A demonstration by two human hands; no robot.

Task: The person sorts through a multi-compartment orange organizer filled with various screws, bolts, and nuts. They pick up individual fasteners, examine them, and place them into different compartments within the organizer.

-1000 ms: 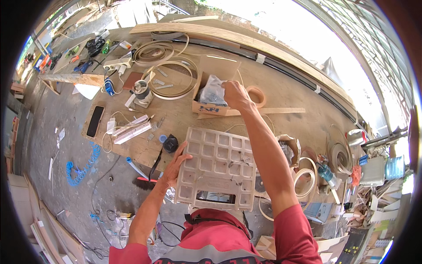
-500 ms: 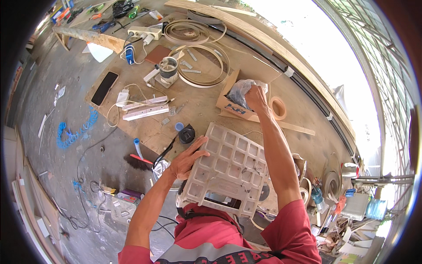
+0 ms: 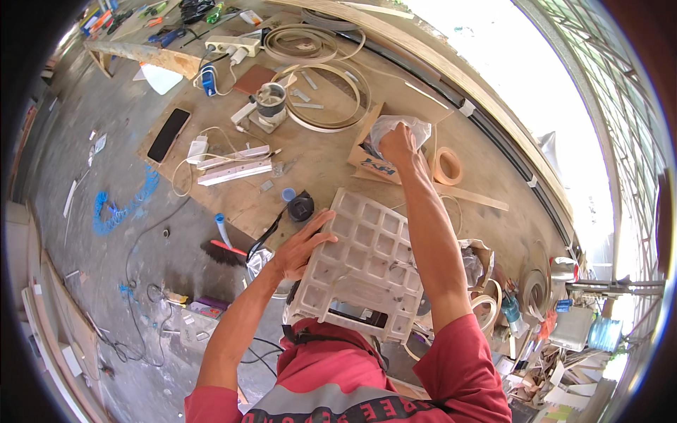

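Note:
A pale translucent plastic organizer case [image 3: 374, 236], moulded in a grid of square pockets, is close against my body. My left hand [image 3: 305, 248] holds it by its upper left edge, fingers stretched along the rim. Beyond the case, my right hand [image 3: 399, 146] is closed on a clear plastic bag [image 3: 416, 128] in an open cardboard box [image 3: 374, 168]. Its fingertips and the bag's contents are hidden. A round black thing with a strap [image 3: 300, 206] lies beside my left hand, next to a small blue cap [image 3: 288, 194].
Edge-banding coils [image 3: 300, 44], a trim router [image 3: 270, 102], a phone [image 3: 168, 135] and white metal strips [image 3: 235, 173] lie on the wooden table. A tape roll [image 3: 446, 166] sits right of the box. A brush [image 3: 224, 252] juts out at the table's near left edge.
My right hand has shifted slightly left and up, and the bag bulges higher over the box. My left hand stays on the case, which has moved slightly left and up toward me.

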